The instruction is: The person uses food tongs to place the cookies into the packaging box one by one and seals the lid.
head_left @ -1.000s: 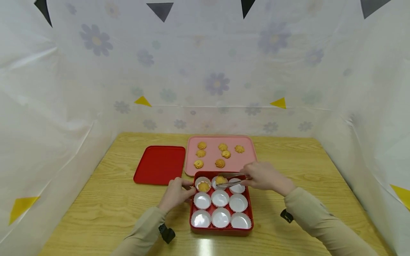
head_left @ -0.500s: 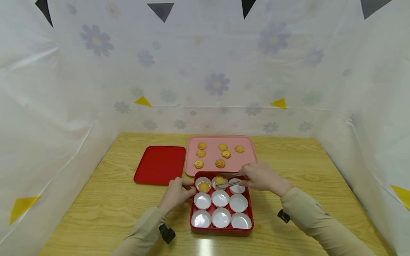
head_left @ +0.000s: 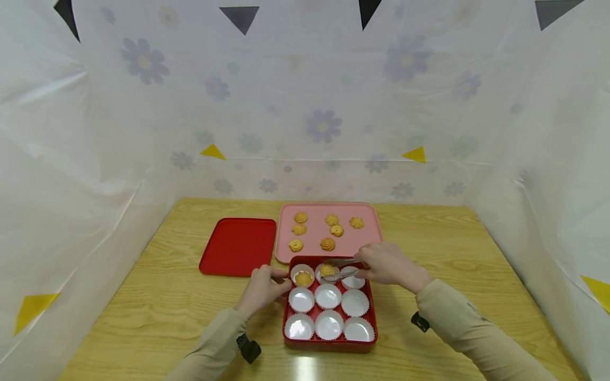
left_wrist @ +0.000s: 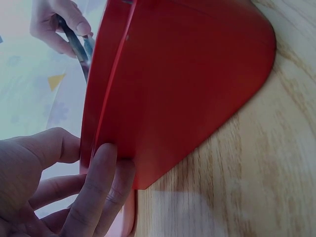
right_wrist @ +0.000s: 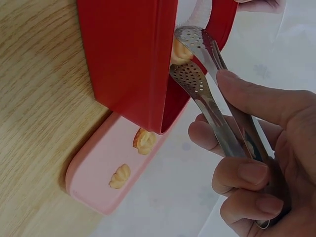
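Note:
My right hand point(head_left: 388, 264) grips metal tongs point(right_wrist: 212, 106) with perforated round tips, seen close in the right wrist view. The tips stand on either side of a golden cookie point(head_left: 328, 270) in the middle paper cup of the back row. That cup is in a red square box point(head_left: 331, 345) lined with rows of white paper cups point(head_left: 329, 296). Another cookie point(head_left: 303, 279) lies in the back left cup. My left hand point(head_left: 264, 288) holds the box at its back left side, thumb at the rim and fingers against the outer wall point(left_wrist: 173, 89).
Behind the box, a pink tray point(head_left: 350, 246) carries several piped cookies point(head_left: 327, 244). A flat red lid point(head_left: 238, 246) lies left of the tray. Everything stands on a wooden table point(head_left: 429, 233), with a white flowered sheet point(head_left: 324, 79) hanging around it.
My right hand and forearm have shifted slightly left, with the tongs still around the cookie in the middle back cup. The left hand and the box stay in place.

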Motion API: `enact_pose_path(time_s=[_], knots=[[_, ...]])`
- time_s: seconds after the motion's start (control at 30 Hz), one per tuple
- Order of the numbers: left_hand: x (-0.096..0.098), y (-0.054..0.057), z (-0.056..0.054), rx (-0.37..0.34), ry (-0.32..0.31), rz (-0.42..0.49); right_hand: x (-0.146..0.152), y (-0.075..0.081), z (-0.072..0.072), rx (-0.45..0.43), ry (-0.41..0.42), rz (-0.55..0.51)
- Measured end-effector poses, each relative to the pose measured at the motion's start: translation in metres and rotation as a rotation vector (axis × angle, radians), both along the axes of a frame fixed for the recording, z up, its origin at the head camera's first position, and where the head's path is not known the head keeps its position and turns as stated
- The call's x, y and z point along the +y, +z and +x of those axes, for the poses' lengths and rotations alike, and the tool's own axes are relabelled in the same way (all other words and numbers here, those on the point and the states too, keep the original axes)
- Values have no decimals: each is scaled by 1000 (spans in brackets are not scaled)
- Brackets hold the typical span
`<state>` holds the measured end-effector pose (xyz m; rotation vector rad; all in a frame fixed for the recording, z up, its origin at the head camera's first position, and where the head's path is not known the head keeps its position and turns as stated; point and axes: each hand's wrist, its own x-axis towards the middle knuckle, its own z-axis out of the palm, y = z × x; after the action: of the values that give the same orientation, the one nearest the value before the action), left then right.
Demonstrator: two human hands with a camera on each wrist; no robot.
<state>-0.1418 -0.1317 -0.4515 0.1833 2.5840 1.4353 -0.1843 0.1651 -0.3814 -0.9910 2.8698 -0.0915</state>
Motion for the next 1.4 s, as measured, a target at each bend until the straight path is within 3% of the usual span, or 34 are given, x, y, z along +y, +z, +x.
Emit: enact_pose_path(time_s=[0.33, 0.5, 0.67, 0.87, 1.1, 1.23, 1.4], knots=[[-1, -1, 0, 9, -4, 0, 3, 1, 1, -35, -9, -29], [0, -1, 0, 2, -1, 8, 9, -1, 1, -118, -7, -119], [0, -1, 1, 9, 9, -12, 20, -7, -2, -230, 0, -269], [0, -1, 1, 12, 5, -10, 34, -20, -6, -380, -48, -493], [0, -3, 0, 27, 9, -22, 40, -35, -9, -482, -212, -753], [0, -3, 0, 26, 9, -26, 42, -43, -12, -403, -328, -844], [0, -3, 0, 23, 7, -15, 49, -51, -22, -269, -454, -813]])
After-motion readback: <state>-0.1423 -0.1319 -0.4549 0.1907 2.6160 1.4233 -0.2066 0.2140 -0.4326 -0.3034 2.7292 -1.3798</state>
